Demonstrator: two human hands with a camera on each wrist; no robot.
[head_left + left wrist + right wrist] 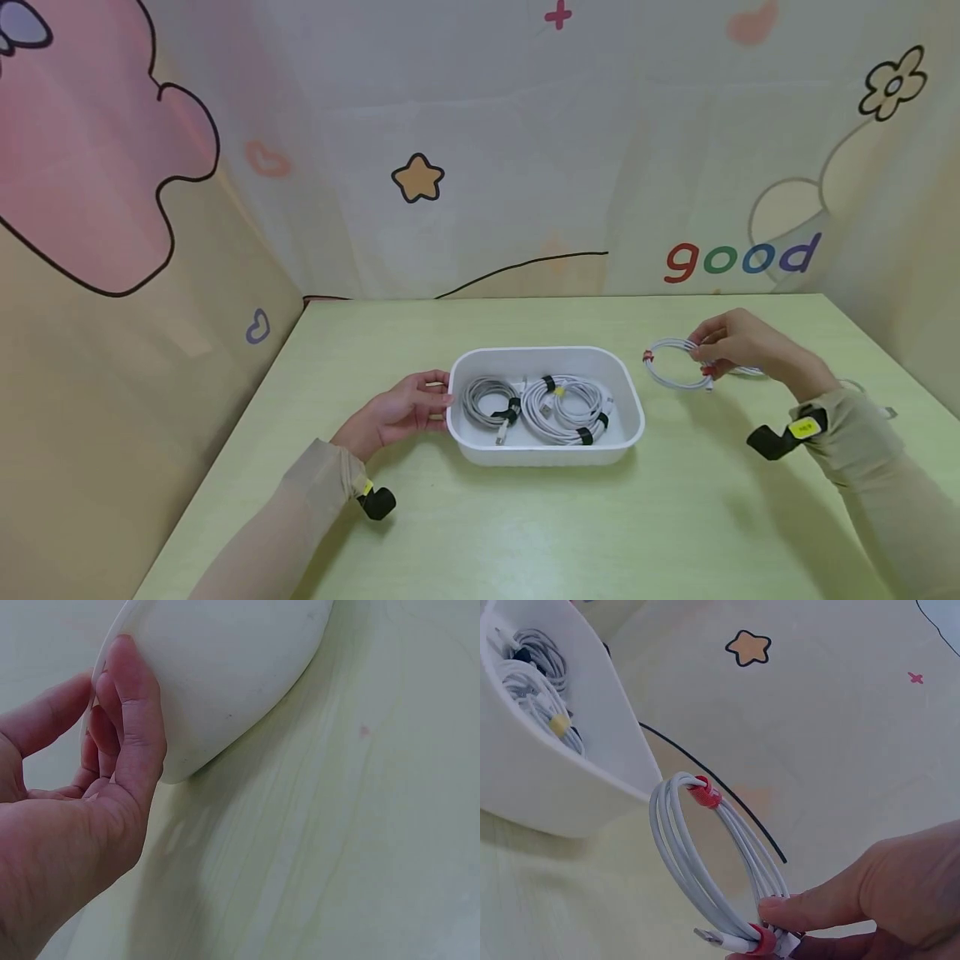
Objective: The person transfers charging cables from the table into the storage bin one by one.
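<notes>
Right of the white bin (pixel 546 456), your right hand (pixel 742 346) pinches a coiled charging cable (pixel 676 840) (red straps (pixel 705 793)); left hand (pixel 408 410), fingers curled, grips the bin's end.

table (pixel 525 533) | backdrop (pixel 517 192): orange star (pixel 417 178), "good" lettering (pixel 744 259) | cropped pink shape (pixel 90 158), possibly animal

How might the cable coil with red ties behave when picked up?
Probably springy, the cable coil should keep its ring, since red ties bind it. It seems light: the right hand pinches one side. Its protruding connector could snag.
</notes>
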